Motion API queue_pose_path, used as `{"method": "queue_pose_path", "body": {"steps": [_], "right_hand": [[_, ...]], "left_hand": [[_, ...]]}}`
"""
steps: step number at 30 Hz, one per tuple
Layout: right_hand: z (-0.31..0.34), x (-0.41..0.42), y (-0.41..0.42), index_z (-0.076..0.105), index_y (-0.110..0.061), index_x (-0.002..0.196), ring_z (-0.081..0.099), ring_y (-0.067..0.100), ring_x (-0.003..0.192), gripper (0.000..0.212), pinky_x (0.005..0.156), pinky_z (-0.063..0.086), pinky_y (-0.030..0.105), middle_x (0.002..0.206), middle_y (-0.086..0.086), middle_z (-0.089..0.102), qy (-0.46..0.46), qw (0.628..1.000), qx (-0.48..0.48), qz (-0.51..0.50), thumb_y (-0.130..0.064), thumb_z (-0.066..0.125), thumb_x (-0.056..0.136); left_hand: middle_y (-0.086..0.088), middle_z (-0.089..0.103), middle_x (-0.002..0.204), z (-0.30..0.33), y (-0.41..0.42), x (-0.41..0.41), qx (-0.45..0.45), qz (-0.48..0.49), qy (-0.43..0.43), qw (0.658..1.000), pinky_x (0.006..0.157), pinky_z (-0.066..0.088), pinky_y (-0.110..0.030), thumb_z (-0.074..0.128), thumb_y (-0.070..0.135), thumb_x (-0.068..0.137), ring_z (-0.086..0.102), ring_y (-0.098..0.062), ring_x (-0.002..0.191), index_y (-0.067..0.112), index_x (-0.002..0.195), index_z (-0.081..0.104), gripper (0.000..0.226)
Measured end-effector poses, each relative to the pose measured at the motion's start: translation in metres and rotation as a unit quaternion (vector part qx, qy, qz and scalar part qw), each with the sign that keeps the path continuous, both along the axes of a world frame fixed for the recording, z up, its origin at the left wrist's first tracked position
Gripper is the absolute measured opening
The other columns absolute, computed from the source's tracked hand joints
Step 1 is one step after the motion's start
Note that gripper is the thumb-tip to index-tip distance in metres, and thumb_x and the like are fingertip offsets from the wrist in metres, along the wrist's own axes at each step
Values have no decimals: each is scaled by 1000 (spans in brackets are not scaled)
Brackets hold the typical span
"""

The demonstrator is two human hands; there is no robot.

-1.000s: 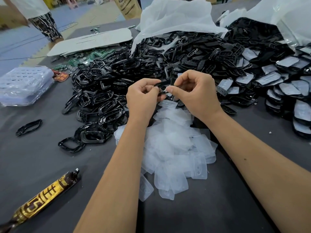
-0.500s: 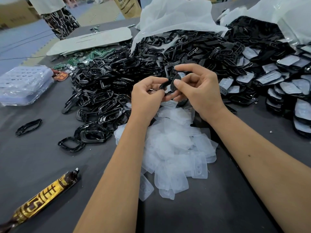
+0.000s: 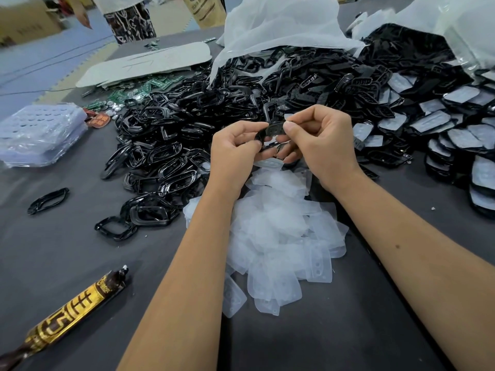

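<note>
While both hands meet above the middle of the grey table (image 3: 348,330), the head view shows them sharing one small black plastic piece (image 3: 270,129), held in the air just over the near edge of the heap of black frames (image 3: 171,145). The left hand (image 3: 235,148) curls its fingers under the piece's left end with the thumb on top, and the right hand (image 3: 321,140) pinches the right end between thumb and forefinger, its other fingers folded beneath. What exactly the piece is cannot be told, since the fingers cover much of it. Directly below the wrists lies a pile of translucent white pads (image 3: 281,231), spreading toward the camera between the two forearms. To the right, stacked black shells with pale inserts (image 3: 455,129) run along the table's edge, and a crumpled white sheet (image 3: 281,20) covers the far side of the heap. On the left, a lone black frame (image 3: 48,200) lies apart from the rest, near a plastic-wrapped pack (image 3: 40,132). A gold-and-brown tube (image 3: 72,309) rests at an angle in the near left corner. Small green circuit boards (image 3: 139,88) sit beside a flat pale board (image 3: 150,62) farther back, and a person (image 3: 128,17) in patterned trousers stands beyond the table.
</note>
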State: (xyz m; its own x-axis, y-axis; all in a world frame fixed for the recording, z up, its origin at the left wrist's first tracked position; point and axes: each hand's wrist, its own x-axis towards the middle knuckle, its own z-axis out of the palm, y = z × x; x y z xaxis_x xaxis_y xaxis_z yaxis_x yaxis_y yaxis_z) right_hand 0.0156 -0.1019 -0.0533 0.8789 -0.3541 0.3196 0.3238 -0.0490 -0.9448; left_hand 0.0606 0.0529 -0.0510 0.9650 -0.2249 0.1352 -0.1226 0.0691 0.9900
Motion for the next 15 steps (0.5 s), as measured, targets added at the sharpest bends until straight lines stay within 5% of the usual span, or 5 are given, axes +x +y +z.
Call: {"method": "queue_pose_path", "body": {"steps": [15], "right_hand": [[-1,-1,0,68,-2,91,72,31,53,7,47,57,31,72,12,75,-25,999,-37,-25,-5,75,91]], "left_hand": [[-6,78,82,3,-1,-1,-22,2,9,1000,77,62,-28,49,-21,87,78,-26,83,10,98,77,42]]}}
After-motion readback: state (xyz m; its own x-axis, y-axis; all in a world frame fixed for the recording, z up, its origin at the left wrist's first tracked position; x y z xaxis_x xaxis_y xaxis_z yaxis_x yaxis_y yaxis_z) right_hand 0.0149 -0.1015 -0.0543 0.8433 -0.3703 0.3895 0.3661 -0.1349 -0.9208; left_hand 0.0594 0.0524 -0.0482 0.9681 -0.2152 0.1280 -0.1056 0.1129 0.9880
